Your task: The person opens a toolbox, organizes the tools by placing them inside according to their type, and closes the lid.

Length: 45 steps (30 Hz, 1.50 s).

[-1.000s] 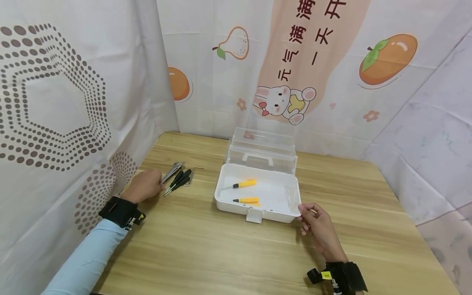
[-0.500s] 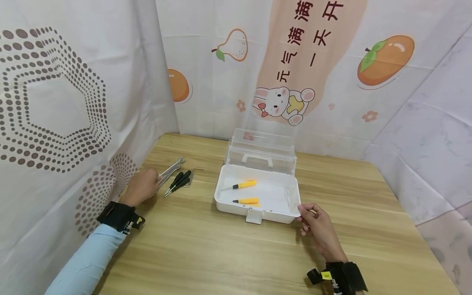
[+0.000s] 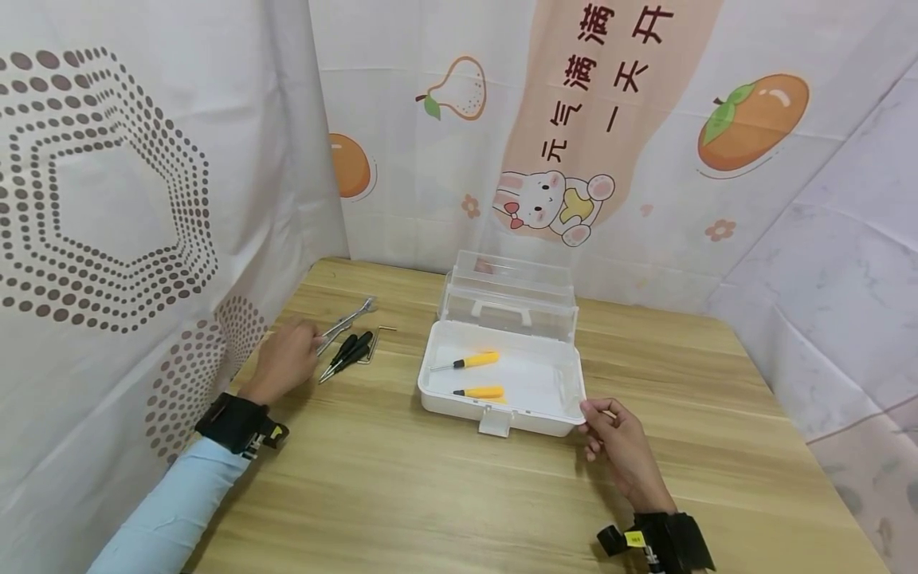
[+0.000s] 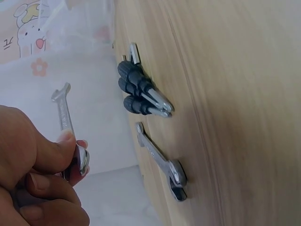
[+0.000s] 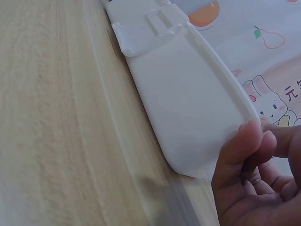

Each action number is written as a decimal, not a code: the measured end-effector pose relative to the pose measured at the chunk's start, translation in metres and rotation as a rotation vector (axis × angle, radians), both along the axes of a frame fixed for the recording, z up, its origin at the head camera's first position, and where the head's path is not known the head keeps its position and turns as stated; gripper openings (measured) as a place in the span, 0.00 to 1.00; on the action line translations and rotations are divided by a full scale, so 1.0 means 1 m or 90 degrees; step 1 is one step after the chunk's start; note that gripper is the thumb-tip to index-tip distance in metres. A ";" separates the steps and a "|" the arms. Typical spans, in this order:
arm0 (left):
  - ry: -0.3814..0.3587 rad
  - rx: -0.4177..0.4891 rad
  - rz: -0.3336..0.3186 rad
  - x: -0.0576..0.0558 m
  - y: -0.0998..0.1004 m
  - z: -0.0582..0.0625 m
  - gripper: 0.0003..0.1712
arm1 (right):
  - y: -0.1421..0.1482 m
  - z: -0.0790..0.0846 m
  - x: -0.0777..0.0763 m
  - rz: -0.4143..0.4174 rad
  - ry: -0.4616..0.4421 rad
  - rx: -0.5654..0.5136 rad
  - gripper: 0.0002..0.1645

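My left hand (image 3: 285, 360) pinches a silver combination wrench (image 4: 64, 110) between thumb and fingers, up off the table at the left. Below it lies at least one more wrench (image 4: 157, 153) on the wood. Beside that sit several black-handled screwdrivers (image 3: 351, 352) in a cluster, with a hex key (image 3: 372, 351) to their right. My right hand (image 3: 622, 448) pinches the front right corner of a white toolbox (image 3: 534, 422) by its rim, thumb on the outside. Inside the box lie yellow-handled screwdrivers, one farther back (image 3: 479, 359) and one near the front wall (image 3: 484, 391).
The toolbox's clear lid (image 3: 511, 275) stands raised behind it, with a white handle (image 3: 502, 309). A latch (image 3: 495, 421) hangs at its front. Printed curtains (image 3: 402, 215) close off the back and sides of the wooden table (image 3: 402, 494).
My left hand has lifted a wrench from the pile and shifted it slightly up and to the right. The right hand stays at the toolbox corner.
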<state>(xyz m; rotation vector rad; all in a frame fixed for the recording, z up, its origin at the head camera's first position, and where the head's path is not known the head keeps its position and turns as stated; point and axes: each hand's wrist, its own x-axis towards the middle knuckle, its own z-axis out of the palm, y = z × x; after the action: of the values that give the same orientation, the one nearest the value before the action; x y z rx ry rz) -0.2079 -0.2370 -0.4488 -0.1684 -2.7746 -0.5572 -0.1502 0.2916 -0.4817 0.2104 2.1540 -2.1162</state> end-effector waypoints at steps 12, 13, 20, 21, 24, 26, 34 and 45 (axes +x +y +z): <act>0.003 0.011 0.005 -0.003 0.009 0.001 0.07 | 0.001 -0.001 0.001 -0.008 -0.002 -0.001 0.17; 0.001 0.013 0.007 -0.004 0.010 0.001 0.07 | 0.001 -0.001 0.001 -0.008 -0.002 -0.001 0.18; -0.006 0.028 0.010 -0.006 0.013 0.002 0.07 | 0.000 0.000 0.001 -0.006 -0.006 0.010 0.21; -0.006 0.027 0.009 -0.006 0.014 0.002 0.08 | 0.000 0.000 0.001 -0.007 -0.007 0.010 0.21; -0.004 0.029 0.001 -0.007 0.015 0.002 0.08 | 0.000 -0.001 0.001 -0.010 -0.006 0.008 0.20; -0.003 0.032 -0.005 -0.008 0.016 0.002 0.09 | 0.000 -0.001 0.001 -0.012 -0.004 0.006 0.19; 0.003 0.042 -0.011 -0.009 0.018 0.006 0.07 | 0.000 -0.001 0.001 -0.007 0.004 -0.002 0.17; 0.012 0.045 -0.008 -0.010 0.022 0.005 0.09 | -0.001 0.000 0.000 -0.012 -0.010 0.007 0.18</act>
<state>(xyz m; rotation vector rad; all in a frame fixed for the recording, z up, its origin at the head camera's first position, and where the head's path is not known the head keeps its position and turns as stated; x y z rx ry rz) -0.2175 -0.2148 -0.4436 -0.1746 -2.7335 -0.6520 -0.1501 0.2910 -0.4812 0.2497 2.1634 -2.1062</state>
